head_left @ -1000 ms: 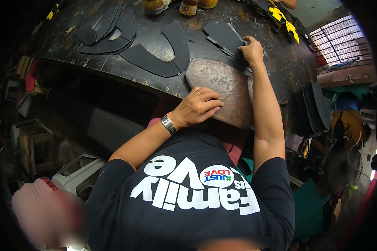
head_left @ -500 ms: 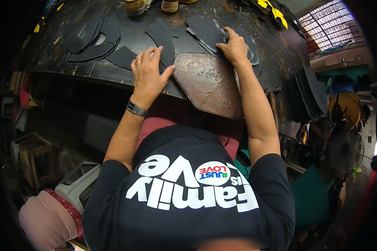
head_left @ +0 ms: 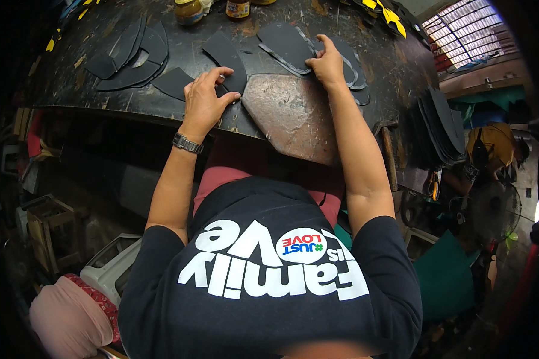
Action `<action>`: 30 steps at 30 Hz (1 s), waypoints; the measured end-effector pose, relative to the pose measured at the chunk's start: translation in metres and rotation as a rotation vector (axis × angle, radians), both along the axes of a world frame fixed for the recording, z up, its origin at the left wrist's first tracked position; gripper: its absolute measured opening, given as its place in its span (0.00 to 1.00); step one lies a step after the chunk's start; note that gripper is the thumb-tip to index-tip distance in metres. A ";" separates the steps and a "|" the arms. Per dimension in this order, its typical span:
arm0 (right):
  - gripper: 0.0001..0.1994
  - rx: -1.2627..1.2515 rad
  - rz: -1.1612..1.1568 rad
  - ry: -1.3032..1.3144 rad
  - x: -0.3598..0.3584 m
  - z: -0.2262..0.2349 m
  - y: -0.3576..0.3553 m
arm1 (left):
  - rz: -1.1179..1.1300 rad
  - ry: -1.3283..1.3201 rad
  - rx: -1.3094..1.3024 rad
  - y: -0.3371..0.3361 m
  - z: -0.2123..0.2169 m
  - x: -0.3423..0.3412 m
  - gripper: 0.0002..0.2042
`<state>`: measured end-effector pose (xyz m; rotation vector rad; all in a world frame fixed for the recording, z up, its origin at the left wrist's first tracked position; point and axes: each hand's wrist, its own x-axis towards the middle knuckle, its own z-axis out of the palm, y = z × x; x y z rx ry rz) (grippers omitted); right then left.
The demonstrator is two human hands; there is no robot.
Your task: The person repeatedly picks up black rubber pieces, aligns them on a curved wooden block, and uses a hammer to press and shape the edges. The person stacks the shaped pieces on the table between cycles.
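One left hand, thumb and fingers apart, over one curved black piece on one table, just left of one stone slab; one right hand, grip impossible to tell, at layered dark pieces, count unclear; one wristwatch; at least two jars.

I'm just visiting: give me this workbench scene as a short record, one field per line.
Left hand: on or just above a curved black piece; contact unclear
Right hand: at the edge of stacked dark pieces
Slab: reddish-brown, between the forearms, jutting past the table's near edge
Table: dark, scuffed
Table's left part: overlapping curved pieces, black
Far side: jars
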<state>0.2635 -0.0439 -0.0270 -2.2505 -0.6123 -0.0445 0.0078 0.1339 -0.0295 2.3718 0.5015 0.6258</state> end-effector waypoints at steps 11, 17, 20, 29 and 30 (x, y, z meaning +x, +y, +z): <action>0.39 0.648 0.057 0.536 -0.114 0.040 -0.098 | -0.155 -0.394 -0.104 -0.016 0.029 -0.016 0.10; 0.36 -0.054 0.064 0.133 -0.175 0.044 -0.124 | -0.430 -0.338 0.031 -0.057 0.067 -0.016 0.11; 0.32 0.189 0.063 0.311 -0.174 0.048 -0.131 | -0.576 -0.307 0.082 -0.080 0.074 -0.018 0.10; 0.12 0.798 0.321 0.910 -0.185 0.040 -0.159 | -0.604 -0.316 0.002 -0.121 0.060 -0.031 0.16; 0.12 0.866 0.308 0.908 -0.185 0.039 -0.162 | -0.516 -0.381 0.059 -0.116 0.059 -0.033 0.15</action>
